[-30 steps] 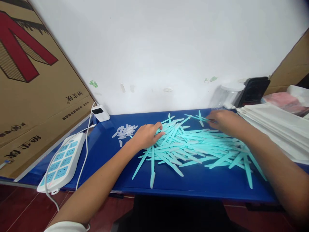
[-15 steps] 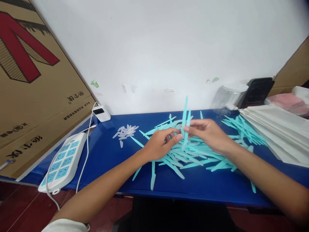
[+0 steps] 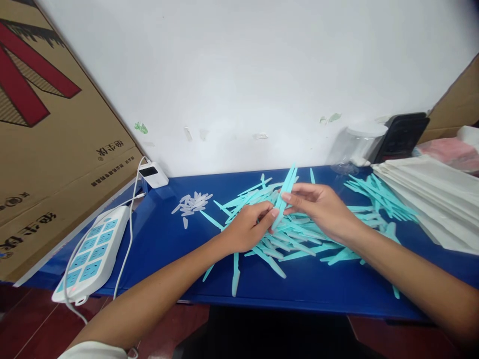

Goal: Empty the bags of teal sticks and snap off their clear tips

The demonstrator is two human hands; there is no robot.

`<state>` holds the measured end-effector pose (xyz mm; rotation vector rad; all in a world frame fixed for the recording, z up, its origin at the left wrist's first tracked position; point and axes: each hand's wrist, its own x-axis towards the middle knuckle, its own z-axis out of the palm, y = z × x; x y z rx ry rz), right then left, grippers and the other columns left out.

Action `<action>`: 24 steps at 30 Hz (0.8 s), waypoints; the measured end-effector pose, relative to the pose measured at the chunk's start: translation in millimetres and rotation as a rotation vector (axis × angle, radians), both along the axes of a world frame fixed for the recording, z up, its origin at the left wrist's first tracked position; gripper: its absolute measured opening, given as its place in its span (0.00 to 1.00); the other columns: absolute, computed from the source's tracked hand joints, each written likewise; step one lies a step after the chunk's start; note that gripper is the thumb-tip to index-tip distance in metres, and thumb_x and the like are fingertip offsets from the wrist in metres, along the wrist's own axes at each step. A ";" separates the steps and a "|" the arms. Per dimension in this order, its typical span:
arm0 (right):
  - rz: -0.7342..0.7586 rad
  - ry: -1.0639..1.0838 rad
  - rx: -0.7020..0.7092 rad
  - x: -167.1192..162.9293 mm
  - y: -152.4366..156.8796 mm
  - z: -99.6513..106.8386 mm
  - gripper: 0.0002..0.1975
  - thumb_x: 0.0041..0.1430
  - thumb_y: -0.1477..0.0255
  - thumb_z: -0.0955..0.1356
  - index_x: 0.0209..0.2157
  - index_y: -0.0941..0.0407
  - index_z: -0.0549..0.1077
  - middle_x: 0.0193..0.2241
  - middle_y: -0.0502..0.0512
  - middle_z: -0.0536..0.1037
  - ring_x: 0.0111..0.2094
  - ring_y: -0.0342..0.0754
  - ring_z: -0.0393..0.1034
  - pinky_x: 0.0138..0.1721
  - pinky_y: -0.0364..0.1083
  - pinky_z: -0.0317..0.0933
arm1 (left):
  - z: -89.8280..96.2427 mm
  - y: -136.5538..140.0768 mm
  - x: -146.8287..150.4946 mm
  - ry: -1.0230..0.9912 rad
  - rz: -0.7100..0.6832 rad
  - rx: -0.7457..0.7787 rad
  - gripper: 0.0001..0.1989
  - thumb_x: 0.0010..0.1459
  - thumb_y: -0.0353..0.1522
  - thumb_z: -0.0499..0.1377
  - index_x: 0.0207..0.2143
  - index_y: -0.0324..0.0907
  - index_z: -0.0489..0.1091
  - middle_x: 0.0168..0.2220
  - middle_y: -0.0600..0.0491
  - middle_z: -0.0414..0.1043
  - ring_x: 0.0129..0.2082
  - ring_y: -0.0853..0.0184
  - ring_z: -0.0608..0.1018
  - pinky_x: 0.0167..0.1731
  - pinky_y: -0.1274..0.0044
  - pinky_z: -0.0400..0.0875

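Observation:
My right hand (image 3: 318,207) pinches a few turquoise eyebrow razors (image 3: 288,184), which tilt up to the right over the table. Thumb and fingers of my left hand (image 3: 247,227) close on the lower end of the same razors; how many there are cannot be made out. Beneath both hands spreads a loose pile of turquoise razors (image 3: 292,242), lying in all directions. A small heap of translucent blade caps (image 3: 194,201) lies to the left of my left hand. More razors lie in a neater bunch (image 3: 381,197) beyond my right hand.
A white power strip (image 3: 93,254) with cables and a small white device (image 3: 154,174) stand at the left, beside a large cardboard box (image 3: 75,164). At the right are a stack of white paper bags (image 3: 430,199), a clear jar (image 3: 355,144) and a black stand (image 3: 400,137).
The razors in my right hand have come together and leaned over to the right, lower than before. My left hand has moved in and closed on their lower end.

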<state>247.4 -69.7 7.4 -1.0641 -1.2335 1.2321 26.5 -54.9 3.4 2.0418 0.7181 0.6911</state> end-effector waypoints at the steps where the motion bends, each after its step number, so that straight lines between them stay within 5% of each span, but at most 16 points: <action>1: 0.001 0.007 0.007 -0.4 0.2 -1.6 0.22 0.44 0.55 0.83 0.31 0.56 0.81 0.36 0.53 0.80 0.36 0.47 0.76 0.44 0.51 0.78 | -0.2 -0.7 0.4 -0.003 -0.005 -0.010 0.22 0.76 0.47 0.49 0.33 0.43 0.64 0.26 0.56 0.70 0.28 0.69 0.75 0.31 0.76 0.66; 9: -0.023 0.030 0.028 -1.1 -1.6 -1.6 0.18 0.46 0.57 0.83 0.31 0.55 0.83 0.32 0.51 0.80 0.33 0.47 0.77 0.40 0.50 0.79 | 1.4 4.7 -1.5 0.055 -0.031 0.046 0.25 0.76 0.47 0.52 0.27 0.43 0.62 0.21 0.57 0.69 0.25 0.69 0.74 0.33 0.76 0.68; 15: -0.318 0.047 0.155 35.1 8.9 23.4 0.21 0.44 0.55 0.84 0.30 0.56 0.82 0.31 0.52 0.79 0.33 0.44 0.74 0.35 0.45 0.77 | 5.4 6.0 -5.5 0.099 -0.028 0.098 0.26 0.77 0.44 0.49 0.27 0.42 0.68 0.22 0.56 0.70 0.22 0.70 0.71 0.33 0.75 0.68; 20: -0.539 -0.559 0.196 110.7 12.4 49.1 0.24 0.47 0.50 0.81 0.30 0.58 0.80 0.25 0.55 0.78 0.27 0.48 0.76 0.30 0.46 0.66 | 1.8 18.9 -14.3 0.202 0.096 0.292 0.22 0.78 0.43 0.46 0.36 0.41 0.70 0.22 0.58 0.66 0.20 0.70 0.66 0.27 0.75 0.59; 24: -0.732 -0.954 0.148 155.9 17.3 46.3 0.18 0.53 0.55 0.78 0.31 0.57 0.80 0.29 0.60 0.82 0.30 0.51 0.76 0.34 0.49 0.63 | 1.3 35.7 -27.8 0.361 0.233 0.451 0.21 0.78 0.43 0.46 0.34 0.43 0.66 0.21 0.58 0.63 0.20 0.68 0.65 0.26 0.74 0.53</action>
